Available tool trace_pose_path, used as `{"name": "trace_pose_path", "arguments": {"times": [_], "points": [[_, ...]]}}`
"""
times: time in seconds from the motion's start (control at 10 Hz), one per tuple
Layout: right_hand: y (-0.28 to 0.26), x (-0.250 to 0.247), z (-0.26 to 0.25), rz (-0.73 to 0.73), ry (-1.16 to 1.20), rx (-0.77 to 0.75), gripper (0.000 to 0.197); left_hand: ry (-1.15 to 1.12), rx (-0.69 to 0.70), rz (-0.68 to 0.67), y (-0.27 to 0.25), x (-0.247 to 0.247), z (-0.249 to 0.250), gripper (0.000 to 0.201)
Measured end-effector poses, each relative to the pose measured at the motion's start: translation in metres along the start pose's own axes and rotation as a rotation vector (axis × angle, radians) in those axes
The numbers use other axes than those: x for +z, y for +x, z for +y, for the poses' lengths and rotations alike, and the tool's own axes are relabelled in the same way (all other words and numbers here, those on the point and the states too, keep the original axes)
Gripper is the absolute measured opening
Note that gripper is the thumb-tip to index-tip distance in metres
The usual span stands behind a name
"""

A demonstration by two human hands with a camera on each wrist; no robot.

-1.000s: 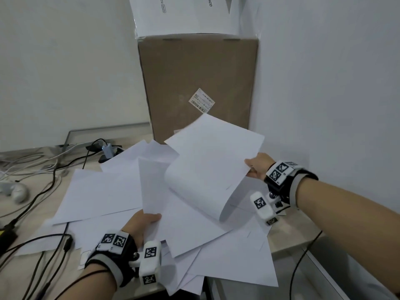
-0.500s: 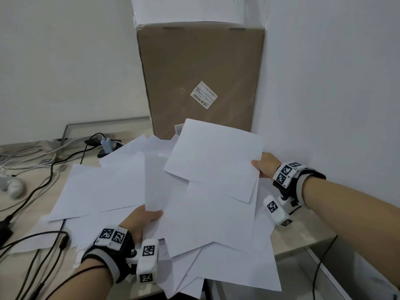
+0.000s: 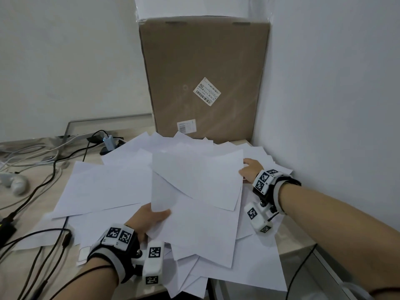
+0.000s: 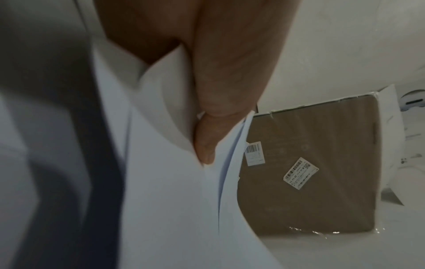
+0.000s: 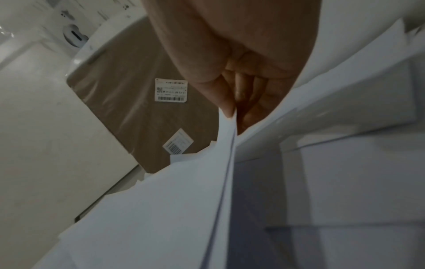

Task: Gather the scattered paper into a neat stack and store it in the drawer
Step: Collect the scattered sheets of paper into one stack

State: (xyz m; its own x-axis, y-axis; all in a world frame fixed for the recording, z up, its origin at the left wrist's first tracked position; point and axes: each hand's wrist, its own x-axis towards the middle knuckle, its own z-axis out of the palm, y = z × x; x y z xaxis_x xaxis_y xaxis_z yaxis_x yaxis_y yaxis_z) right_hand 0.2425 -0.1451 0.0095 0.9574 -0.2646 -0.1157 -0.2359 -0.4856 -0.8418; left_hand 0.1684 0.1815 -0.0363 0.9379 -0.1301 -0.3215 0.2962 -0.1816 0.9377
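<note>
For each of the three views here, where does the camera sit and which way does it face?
Head: worn on the head, looking forward and down at the scattered paper; both forearms, left hand and right hand show.
Left wrist: looks along the left hand; its thumb pinches sheets.
Right wrist: looks along the right hand; its fingers pinch sheet edges.
Shared: all three views show the cardboard box with its barcode labels.

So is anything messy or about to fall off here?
Yes. The paper lies scattered at all angles across the desk, not stacked. Several sheets stick out past the desk's front edge and could slide off. The left hand and right hand each pinch some sheets.
</note>
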Motion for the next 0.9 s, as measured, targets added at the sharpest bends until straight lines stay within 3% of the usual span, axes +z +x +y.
{"name": "trace_pose_path", "arguments": {"times": [0.1, 0.2, 0.3, 0.4, 0.5, 0.6, 0.7, 0.9], "points": [[0.001, -0.015, 0.005, -0.002, 0.002, 0.07, 0.026, 0.014, -0.003, -0.001, -0.002, -0.002, 0.0, 0.056], [-0.001, -0.027, 0.005, 0.045, -0.053, 0.071, 0.011, 0.019, -0.006, 0.012, -0.002, -0.002, 0.0, 0.038], [-0.01, -0.041, 0.005, 0.074, -0.153, 0.145, 0.034, -0.003, -0.024, 0.049, 0.0, 0.0, -0.001, 0.03], [-0.015, -0.054, 0.007, 0.111, -0.004, 0.142, 0.031, -0.054, -0.03, 0.136, 0.01, -0.004, -0.009, 0.037], [-0.019, -0.046, 0.011, 0.028, 0.096, 0.168, 0.011, -0.12, -0.029, 0.214, 0.022, -0.008, -0.018, 0.042], [-0.041, -0.023, 0.011, -0.09, 0.235, 0.27, 0.02, -0.187, -0.032, 0.238, 0.015, 0.0, -0.011, 0.031], [-0.061, 0.003, 0.013, -0.322, 0.131, 0.289, 0.011, -0.194, -0.012, 0.211, 0.006, 0.01, -0.003, 0.02], [-0.095, 0.029, 0.011, -0.532, -0.184, 0.209, 0.007, -0.175, -0.016, 0.144, -0.002, 0.014, 0.001, 0.023]]}}
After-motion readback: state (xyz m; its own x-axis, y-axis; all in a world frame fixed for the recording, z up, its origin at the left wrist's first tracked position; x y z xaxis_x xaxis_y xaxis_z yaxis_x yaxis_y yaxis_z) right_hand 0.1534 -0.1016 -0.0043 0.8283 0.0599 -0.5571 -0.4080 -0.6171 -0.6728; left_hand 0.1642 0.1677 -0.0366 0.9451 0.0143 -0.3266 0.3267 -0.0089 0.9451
